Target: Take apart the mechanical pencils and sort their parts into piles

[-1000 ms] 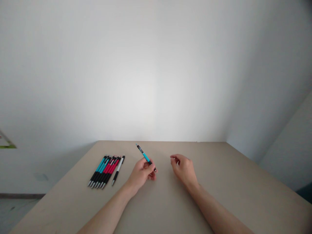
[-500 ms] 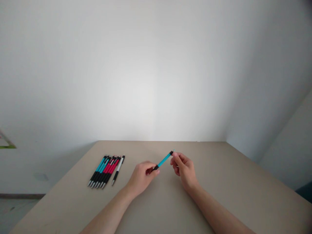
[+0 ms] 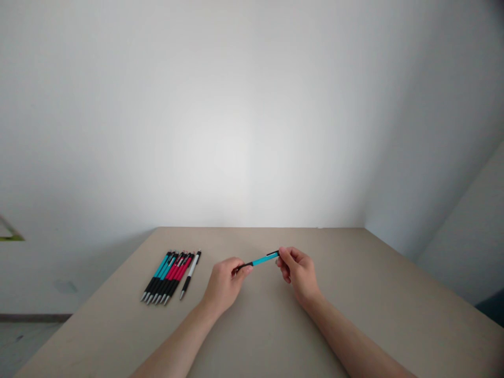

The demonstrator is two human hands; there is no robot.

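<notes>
A teal pen [image 3: 260, 260] with black ends is held nearly level above the beige table [image 3: 354, 315], between both hands. My left hand [image 3: 224, 283] pinches its black grip end with closed fingers. My right hand [image 3: 299, 273] pinches the other end, where the black clip sits. A row of several pens [image 3: 167, 277], teal and red with black grips, lies on the table to the left of my left hand. A white pen [image 3: 190, 275] lies at the right edge of that row.
A plain white wall stands behind the table's far edge [image 3: 260, 228]. The table's left edge [image 3: 98, 294] drops to a grey floor. A light panel [image 3: 472, 236] stands to the right beyond the table corner.
My left hand swung the teal pen from pointing up-left over to the right. My right hand came in and took hold of its free end, and the pen is now nearly level.
</notes>
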